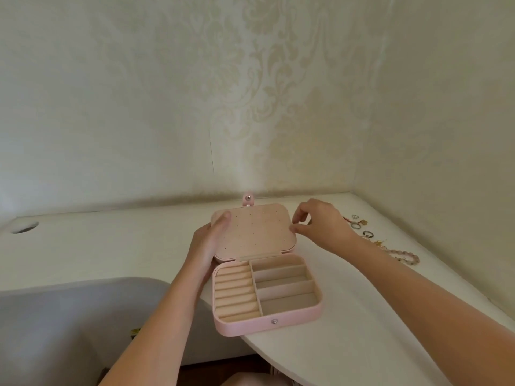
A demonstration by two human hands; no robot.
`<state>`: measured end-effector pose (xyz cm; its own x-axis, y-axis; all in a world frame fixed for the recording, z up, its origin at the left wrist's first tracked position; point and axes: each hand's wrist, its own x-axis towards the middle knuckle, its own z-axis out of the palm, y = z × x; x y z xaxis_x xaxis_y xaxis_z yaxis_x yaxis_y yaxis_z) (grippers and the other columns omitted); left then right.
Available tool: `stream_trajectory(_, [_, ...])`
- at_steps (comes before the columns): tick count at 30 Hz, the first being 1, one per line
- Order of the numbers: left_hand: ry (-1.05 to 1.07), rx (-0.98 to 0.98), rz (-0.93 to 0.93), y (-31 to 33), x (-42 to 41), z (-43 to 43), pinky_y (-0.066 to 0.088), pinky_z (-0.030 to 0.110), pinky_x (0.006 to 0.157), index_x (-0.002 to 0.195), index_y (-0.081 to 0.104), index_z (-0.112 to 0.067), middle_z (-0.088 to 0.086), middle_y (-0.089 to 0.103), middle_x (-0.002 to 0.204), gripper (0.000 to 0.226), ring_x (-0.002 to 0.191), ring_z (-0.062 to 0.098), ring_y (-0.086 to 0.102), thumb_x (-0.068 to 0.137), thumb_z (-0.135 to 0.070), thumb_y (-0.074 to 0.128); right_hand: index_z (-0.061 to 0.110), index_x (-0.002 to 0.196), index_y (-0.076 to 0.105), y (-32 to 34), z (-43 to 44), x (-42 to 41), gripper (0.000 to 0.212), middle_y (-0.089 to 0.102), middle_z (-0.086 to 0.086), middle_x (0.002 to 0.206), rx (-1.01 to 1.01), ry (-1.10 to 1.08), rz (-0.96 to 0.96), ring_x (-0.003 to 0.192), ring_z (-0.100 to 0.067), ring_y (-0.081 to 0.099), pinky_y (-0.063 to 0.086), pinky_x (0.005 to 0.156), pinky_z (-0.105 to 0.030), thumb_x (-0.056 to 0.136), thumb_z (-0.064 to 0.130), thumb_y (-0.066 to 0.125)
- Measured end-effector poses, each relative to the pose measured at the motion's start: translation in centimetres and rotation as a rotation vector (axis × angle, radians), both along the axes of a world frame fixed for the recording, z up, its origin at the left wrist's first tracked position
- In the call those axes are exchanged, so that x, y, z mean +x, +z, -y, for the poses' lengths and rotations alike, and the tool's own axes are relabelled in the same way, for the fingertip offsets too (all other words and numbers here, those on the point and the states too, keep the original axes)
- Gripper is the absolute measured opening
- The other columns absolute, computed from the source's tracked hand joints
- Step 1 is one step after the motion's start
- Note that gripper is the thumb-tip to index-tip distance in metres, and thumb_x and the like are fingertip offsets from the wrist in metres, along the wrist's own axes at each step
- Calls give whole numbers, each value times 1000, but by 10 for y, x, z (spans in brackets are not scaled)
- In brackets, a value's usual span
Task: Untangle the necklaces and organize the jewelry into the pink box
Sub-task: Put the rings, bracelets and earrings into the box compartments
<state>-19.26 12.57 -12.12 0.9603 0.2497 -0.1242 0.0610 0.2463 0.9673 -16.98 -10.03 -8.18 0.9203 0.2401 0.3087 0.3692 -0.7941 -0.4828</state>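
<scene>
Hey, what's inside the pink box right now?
The pink box lies open: ring rolls on the left, four compartments on the right, only bare lining showing, no jewelry. The dividers hide slivers of each floor; behind the lid panel cannot be seen.

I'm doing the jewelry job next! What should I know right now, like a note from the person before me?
Left hand: grips the open lid at its left edge, thumb on the inside.
Right hand: fingertips pinch the lid's right edge.
Pink box: open, near the table's front edge, every compartment empty.
Jewelry: rings and a pink beaded strand lie together on the table to the right, beyond the right hand.
Done: box opened.
Left: untangle the necklaces, then put every piece into the box.
</scene>
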Motion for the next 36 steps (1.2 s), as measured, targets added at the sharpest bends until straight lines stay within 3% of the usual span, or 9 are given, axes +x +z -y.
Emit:
stream_trajectory(2, [32,154,22,-1,0,-1,52,19,53,98,65,-6,8,69,85,22,69,19,65,85,-24,67,18,79,64,0,13,-1,7,64,3,87,36,-12,-59,69,-11,57,46,67,-26,84,22,67])
stream_trajectory(5, [53,156,33,-2,-1,0,50,19,49,90,65,-10,5,67,80,5,65,17,64,87,-14,64,14,78,67,6,43,3,11,67,3,80,174,-101,-126,61,-9,62,47,60,-26,86,21,66])
stream_trajectory(9, [57,171,1,-5,8,-1,51,28,60,93,65,-7,9,68,85,8,71,22,64,86,-12,64,13,80,68,7,88,12,12,67,1,78,369,-313,-79,64,-10,63,43,54,-20,87,21,65])
stream_trajectory(13, [51,174,-46,-1,22,6,48,30,62,100,62,-2,14,65,90,16,71,23,61,86,-10,63,15,84,69,-16,111,22,11,69,-1,87,217,-415,-67,77,-15,61,42,61,-24,90,18,60])
stream_trajectory(18, [142,259,-53,-2,30,30,39,24,54,99,59,-6,2,60,76,16,66,17,57,89,-18,62,15,88,72,-21,133,34,21,69,-5,100,140,-476,-83,84,-20,61,43,70,-24,90,5,53])
stream_trajectory(21, [157,360,-45,-1,36,44,39,25,55,95,57,-7,7,60,84,15,75,25,57,91,-22,58,12,92,72,-14,150,32,24,68,-5,99,54,-401,-42,90,-19,60,40,75,-21,88,-1,52])
stream_trajectory(26, [199,544,-47,-4,53,56,34,27,54,85,56,-3,2,52,72,23,77,26,50,93,-25,52,19,81,67,-6,170,25,18,60,5,84,-129,-218,-177,72,-6,53,36,60,-13,87,3,59])
stream_trajectory(31, [249,607,-9,-8,65,65,37,29,65,111,57,-4,3,56,96,28,86,21,51,90,-22,53,15,79,68,-15,149,26,9,64,3,80,-30,-140,-81,74,-13,57,42,63,-22,80,22,73])
stream_trajectory(36, [237,652,21,-13,68,64,36,27,83,121,57,-9,5,59,121,34,102,19,52,89,-16,53,14,74,69,-18,135,25,19,63,3,69,-77,-132,-245,60,-10,54,40,54,-22,70,28,81])
